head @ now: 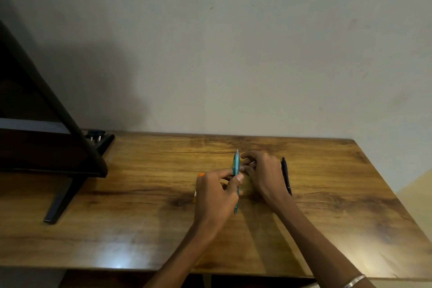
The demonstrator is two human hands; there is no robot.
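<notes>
Head view: a bracelet (354, 280) circles the right wrist at the table (117, 217) front. Mid-table, the left hand (215, 192) pinches a teal pen (236, 163) between thumb and fingers, its length pointing away. The right hand (264, 173) curls its fingers beside that pen; whether they grip anything I cannot tell. A black pen (286, 175) lies just right of it. A dark stand (58, 201) sits far left.

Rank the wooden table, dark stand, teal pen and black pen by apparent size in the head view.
1. wooden table
2. dark stand
3. teal pen, held in the left hand
4. black pen, on the table; pens' order unsure
</notes>
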